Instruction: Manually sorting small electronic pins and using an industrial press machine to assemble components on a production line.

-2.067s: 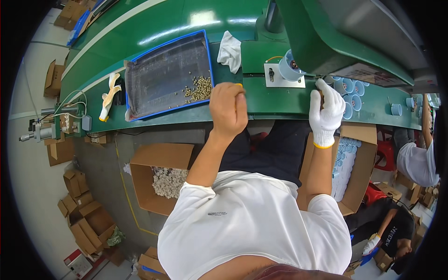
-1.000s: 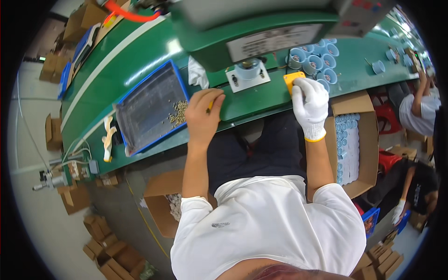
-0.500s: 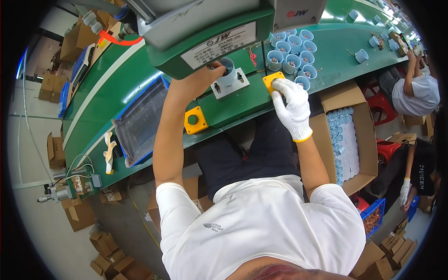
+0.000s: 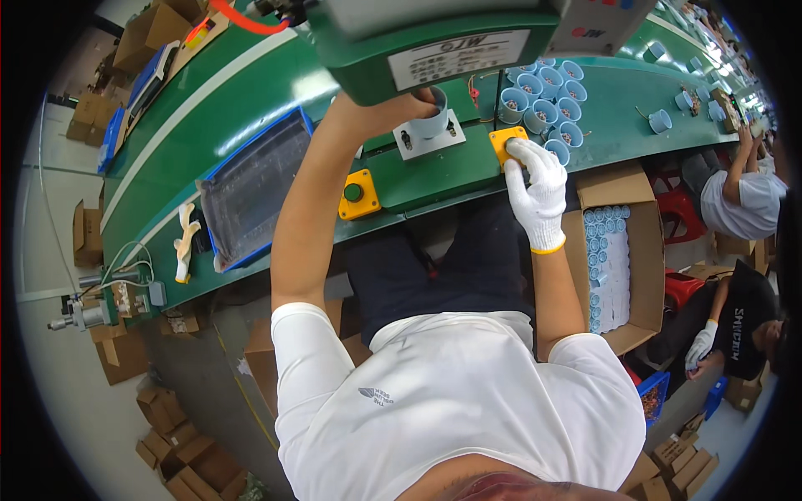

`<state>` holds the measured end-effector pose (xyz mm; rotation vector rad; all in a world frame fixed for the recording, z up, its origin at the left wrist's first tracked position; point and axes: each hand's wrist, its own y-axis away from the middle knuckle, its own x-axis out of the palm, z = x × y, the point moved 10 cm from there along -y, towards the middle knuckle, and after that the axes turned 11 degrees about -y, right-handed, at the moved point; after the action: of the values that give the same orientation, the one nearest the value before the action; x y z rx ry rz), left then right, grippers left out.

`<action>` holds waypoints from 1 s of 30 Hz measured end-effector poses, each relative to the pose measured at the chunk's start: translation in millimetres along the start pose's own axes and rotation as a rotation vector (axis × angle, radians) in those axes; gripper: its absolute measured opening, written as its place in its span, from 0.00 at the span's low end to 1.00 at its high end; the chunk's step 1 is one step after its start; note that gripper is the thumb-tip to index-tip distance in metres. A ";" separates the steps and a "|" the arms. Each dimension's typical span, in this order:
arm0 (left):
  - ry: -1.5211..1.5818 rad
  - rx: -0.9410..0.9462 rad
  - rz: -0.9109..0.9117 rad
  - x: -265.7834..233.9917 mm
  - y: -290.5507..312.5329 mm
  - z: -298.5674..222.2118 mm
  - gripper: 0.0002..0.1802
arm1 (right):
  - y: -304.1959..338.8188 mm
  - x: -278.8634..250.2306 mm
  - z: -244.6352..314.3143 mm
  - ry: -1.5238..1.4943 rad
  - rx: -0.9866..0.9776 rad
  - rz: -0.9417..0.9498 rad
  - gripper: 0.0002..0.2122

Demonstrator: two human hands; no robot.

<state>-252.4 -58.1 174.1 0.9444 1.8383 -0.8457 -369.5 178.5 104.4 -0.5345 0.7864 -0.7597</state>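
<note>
My bare left hand (image 4: 388, 117) reaches under the green press head (image 4: 443, 54). Its bent fingers are closed at the rim of a light-blue cup (image 4: 432, 125), partly hidden by the press. The cup stands upright on a white fixture plate (image 4: 430, 147) with dark clamps. My right hand (image 4: 539, 188), in a white knit glove, rests its fingertips on the button of a yellow push-button box (image 4: 502, 138), thumb apart from the fingers and nothing held. A second yellow box with a green button (image 4: 354, 194) sits below my left wrist.
Several light-blue cups with small parts inside (image 4: 541, 113) crowd the bench right of the press. A blue-rimmed tray (image 4: 255, 196) and a loose glove (image 4: 185, 242) lie at left. An open carton (image 4: 653, 275) of cups stands at right. Co-workers (image 4: 743, 179) sit farther right.
The view has shifted, so the press and bench appear farther right. My left hand stays at the cup and my right hand stays on the button box.
</note>
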 end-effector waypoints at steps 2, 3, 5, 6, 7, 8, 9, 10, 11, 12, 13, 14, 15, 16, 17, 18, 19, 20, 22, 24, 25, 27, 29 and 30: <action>-0.066 0.031 -0.046 -10.4 -2.3 -5.0 0.17 | 0.1 1.8 -1.8 0.009 0.008 0.005 0.10; -0.065 0.023 -0.053 -10.7 -1.0 0.8 0.17 | -0.6 1.9 -2.7 0.016 0.017 -0.003 0.10; 0.030 0.156 -0.098 -15.9 -2.5 0.1 0.18 | -2.7 2.6 -1.1 -0.002 -0.011 0.000 0.10; 0.015 0.081 0.050 -6.6 -4.9 12.2 0.23 | -2.0 4.6 1.5 -0.017 -0.013 -0.003 0.10; -0.013 0.144 0.002 4.4 -7.0 20.1 0.29 | -1.1 5.7 4.7 -0.035 -0.018 -0.007 0.10; -0.050 0.199 -0.049 10.8 -5.2 29.1 0.35 | -1.8 8.3 7.7 -0.040 -0.021 -0.004 0.11; -0.081 0.285 -0.117 5.5 -6.7 20.9 0.38 | 0.2 7.5 8.0 -0.006 -0.012 -0.001 0.11; -0.116 0.364 -0.191 -1.2 -6.1 13.5 0.40 | 0.2 7.3 9.2 0.016 0.010 0.015 0.11; -0.164 0.464 -0.293 -12.0 3.8 -6.1 0.42 | 3.6 6.1 4.2 0.023 0.022 0.017 0.10; -0.084 0.420 -0.224 -8.6 1.2 -1.4 0.40 | 4.0 7.2 5.2 0.027 0.019 0.041 0.12; 0.006 0.378 -0.150 -3.2 2.5 3.2 0.38 | 5.3 8.0 6.3 0.039 0.026 0.067 0.13; 0.074 0.216 0.046 -10.2 8.0 -5.1 0.29 | 7.4 3.6 7.3 0.034 0.020 0.058 0.13; 0.181 0.109 0.001 -16.6 22.1 4.1 0.25 | 8.4 1.3 7.3 0.039 0.030 0.070 0.14; 0.290 0.005 -0.040 -15.9 39.6 16.8 0.20 | 9.5 -1.7 5.3 0.047 0.046 0.081 0.16; 0.296 -0.051 -0.176 -9.7 71.8 33.2 0.18 | 10.5 -7.2 5.8 0.045 0.046 0.071 0.16; 0.300 -0.101 -0.311 5.9 110.1 52.1 0.15 | 10.0 -5.4 8.2 0.042 0.031 0.110 0.18; 0.208 -0.114 -0.477 14.8 148.9 57.9 0.13 | 6.7 1.1 9.2 0.039 0.017 0.144 0.19; 0.198 -0.232 -0.553 36.8 185.5 72.6 0.11 | 2.9 6.7 13.5 0.029 0.003 0.129 0.18; 0.190 -0.361 -0.619 58.0 222.8 86.3 0.08 | -1.0 12.4 10.2 0.045 0.055 0.111 0.17; -0.020 -0.228 -0.832 37.4 236.8 63.6 0.07 | -11.0 12.6 6.5 0.088 0.091 0.068 0.12; -0.028 -0.241 -0.838 34.4 237.6 66.0 0.07 | -16.1 12.0 5.3 0.153 0.075 0.073 0.08; -0.290 0.028 -0.710 14.9 213.1 31.7 0.10 | -25.2 14.4 6.1 0.269 0.133 0.153 0.06; -0.277 -0.005 -0.705 20.3 208.8 36.2 0.09 | -30.3 14.3 10.0 0.276 0.228 0.265 0.06; -0.281 -0.029 -0.687 17.6 207.3 34.7 0.08 | -28.3 13.9 12.2 0.268 0.188 0.279 0.07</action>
<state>-66.2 16.9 109.5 0.1336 1.9253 -1.2799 -364.6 152.2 124.9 -0.1495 1.0019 -0.6435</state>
